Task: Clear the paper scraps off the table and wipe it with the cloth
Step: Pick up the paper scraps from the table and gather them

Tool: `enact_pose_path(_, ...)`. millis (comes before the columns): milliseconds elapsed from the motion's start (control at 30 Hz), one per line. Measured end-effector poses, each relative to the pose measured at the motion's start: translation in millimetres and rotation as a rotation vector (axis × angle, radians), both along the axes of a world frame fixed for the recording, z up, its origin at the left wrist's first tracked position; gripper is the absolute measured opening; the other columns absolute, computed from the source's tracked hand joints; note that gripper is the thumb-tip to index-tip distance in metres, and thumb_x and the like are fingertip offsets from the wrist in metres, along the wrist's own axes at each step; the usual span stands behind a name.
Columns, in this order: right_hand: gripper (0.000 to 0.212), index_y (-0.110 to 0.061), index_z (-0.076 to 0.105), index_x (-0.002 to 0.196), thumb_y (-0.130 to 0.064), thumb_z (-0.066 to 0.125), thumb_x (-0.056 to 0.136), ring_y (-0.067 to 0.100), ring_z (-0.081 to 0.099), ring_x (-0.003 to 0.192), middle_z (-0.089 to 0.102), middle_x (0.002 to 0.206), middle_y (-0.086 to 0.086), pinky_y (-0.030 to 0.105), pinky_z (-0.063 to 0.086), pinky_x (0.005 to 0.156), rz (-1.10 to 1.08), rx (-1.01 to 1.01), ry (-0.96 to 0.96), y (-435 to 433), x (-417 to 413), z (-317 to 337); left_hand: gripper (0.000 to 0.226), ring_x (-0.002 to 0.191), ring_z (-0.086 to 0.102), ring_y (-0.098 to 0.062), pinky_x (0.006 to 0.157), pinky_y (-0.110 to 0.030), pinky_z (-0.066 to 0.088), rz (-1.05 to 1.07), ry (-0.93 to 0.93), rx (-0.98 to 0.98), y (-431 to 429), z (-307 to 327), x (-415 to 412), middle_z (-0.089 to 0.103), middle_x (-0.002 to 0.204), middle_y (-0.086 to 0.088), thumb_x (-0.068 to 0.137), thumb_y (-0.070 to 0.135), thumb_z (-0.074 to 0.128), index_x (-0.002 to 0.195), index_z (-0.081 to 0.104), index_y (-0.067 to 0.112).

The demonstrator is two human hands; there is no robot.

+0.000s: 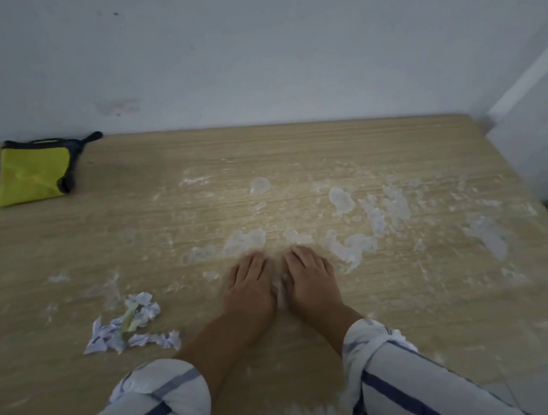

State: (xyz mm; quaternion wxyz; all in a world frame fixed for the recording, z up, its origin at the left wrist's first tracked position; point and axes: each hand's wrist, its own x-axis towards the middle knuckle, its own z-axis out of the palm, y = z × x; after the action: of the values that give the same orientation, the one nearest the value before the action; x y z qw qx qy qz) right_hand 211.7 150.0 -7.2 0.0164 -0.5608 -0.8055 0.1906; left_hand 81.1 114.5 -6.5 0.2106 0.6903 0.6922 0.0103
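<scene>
My left hand (249, 284) and my right hand (310, 277) lie palm down, side by side, on the middle of the wooden table (194, 189). Their fingers are together and a bit of white stuff shows between the two hands. A small heap of torn white paper scraps (131, 324) lies to the left of my left hand, apart from it. The folded yellow cloth (33, 173) with a dark trim rests at the far left corner, well out of my hands' reach. White smears and wet patches (351, 229) cover the table ahead and to the right.
The table's far edge meets a pale wall (247, 55). Its right edge (519, 191) drops off to the floor. My rolled striped sleeves (379, 342) hang over the near edge.
</scene>
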Motion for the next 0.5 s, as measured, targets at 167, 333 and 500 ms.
enact_pose_path(167,0.054,-0.013,0.034,0.141,-0.037,0.025,0.094,0.022,0.017,0.143,0.027,0.152,0.008,0.040,0.012,0.115,0.027,-0.001,0.010,34.1,11.3,-1.6,0.056,0.146,-0.007,-0.019,0.117,-0.038,-0.005,0.036,-0.008,0.003,39.5,-1.6,11.9,0.000,0.159,-0.002,0.099,0.034,0.026,0.150,0.008,0.016)
enact_pose_path(333,0.049,-0.012,0.035,0.140,-0.033,0.029,0.096,0.024,0.018,0.142,0.028,0.152,0.009,0.040,0.013,0.115,0.041,0.018,0.029,72.0,11.7,-1.3,0.055,0.146,-0.005,-0.021,0.118,-0.039,-0.002,0.046,-0.001,0.038,84.6,-5.4,16.6,0.002,0.159,-0.001,0.099,0.033,0.026,0.150,0.010,0.016)
enact_pose_path(500,0.048,-0.013,0.035,0.140,-0.035,0.032,0.098,0.023,0.017,0.143,0.028,0.152,0.008,0.041,0.013,0.116,0.044,0.022,0.034,108.2,9.0,-3.8,0.055,0.146,-0.004,-0.021,0.118,-0.039,-0.001,0.071,0.002,0.053,121.1,-7.8,15.0,0.004,0.159,0.000,0.099,0.032,0.027,0.149,0.011,0.016)
